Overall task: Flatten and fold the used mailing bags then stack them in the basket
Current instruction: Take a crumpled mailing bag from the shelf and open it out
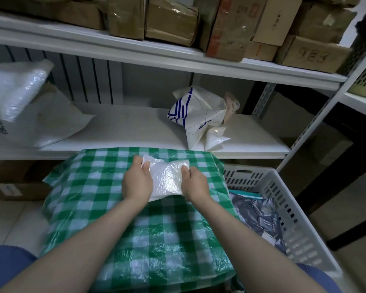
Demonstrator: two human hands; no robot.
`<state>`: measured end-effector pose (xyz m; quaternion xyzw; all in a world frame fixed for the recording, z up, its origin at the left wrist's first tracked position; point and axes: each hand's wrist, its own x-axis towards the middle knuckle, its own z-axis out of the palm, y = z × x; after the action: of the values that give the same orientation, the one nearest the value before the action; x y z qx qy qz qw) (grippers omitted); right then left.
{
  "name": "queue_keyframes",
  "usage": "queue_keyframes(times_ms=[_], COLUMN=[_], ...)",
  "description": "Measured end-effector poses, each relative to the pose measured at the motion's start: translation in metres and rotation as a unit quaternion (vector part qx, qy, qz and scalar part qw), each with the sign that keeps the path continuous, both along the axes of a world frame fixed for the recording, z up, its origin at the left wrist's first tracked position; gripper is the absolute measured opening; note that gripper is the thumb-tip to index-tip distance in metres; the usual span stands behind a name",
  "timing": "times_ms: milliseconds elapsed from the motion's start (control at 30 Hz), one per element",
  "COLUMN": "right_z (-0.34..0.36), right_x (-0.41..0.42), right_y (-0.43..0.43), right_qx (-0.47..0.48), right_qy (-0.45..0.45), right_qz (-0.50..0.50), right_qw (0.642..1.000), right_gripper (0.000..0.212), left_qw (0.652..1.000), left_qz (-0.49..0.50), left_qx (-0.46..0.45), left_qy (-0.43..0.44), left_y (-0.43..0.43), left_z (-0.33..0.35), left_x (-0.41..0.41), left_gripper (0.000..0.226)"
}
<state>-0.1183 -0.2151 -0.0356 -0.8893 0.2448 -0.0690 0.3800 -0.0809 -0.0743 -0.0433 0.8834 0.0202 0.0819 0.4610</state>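
The left hand [137,180] has its fingers curled over the left edge of a translucent white bubble-lined mailing bag [166,178]. The right hand [193,181] grips the opposite edge the same way, so both hands hold this one bag between them. The bag lies on a green-and-white checked plastic sheet [135,240] spread in front of the person. It looks puffy and wrinkled rather than pressed flat, and I cannot tell whether a fold is already in it, so it seems to be at the flattening or first-fold step. Just to the right stands a white slotted plastic basket [283,199]. Inside it lie grey plastic mailing bags [260,218], which suggests part of the stacking is done, though they look loosely creased and how many there are is unclear. Farther out, on the white metal shelf [135,127], more work appears to be waiting. A crumpled white mailing bag with blue lines [194,115] sits there with a small clear bubble pouch [216,137] touching its base. At the left end are large white plastic mailers [51,123], none of them flattened. Brown cardboard boxes [171,20] fill the shelf above. By this reckoning the job is partway through, with several bags left.
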Motion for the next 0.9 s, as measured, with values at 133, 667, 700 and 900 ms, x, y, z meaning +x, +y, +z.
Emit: queue_keyframes(times_ms=[133,667,700,900], right_z=[-0.014,-0.076,-0.076,-0.078], right_x=[-0.001,-0.006,-0.006,-0.006], right_y=[0.002,0.01,0.011,0.011], right_qx=[-0.052,-0.248,-0.251,-0.258], right_qy=[0.05,0.1,0.101,0.109], right_qz=[0.002,0.252,0.251,0.252], right_qw=[0.997,0.93,0.929,0.926], right_gripper=[0.044,0.056,0.056,0.056], left_qw=[0.999,0.902,0.899,0.889], left_qz=[0.008,-0.25,-0.246,-0.249], left_qx=[0.031,0.351,0.36,0.384], left_qy=[0.038,0.028,0.026,0.034], left_y=[0.005,0.001,0.0,0.0], left_z=[-0.011,-0.073,-0.074,-0.076], left_x=[-0.003,-0.01,-0.01,-0.01], left_gripper=[0.025,0.054,0.054,0.055])
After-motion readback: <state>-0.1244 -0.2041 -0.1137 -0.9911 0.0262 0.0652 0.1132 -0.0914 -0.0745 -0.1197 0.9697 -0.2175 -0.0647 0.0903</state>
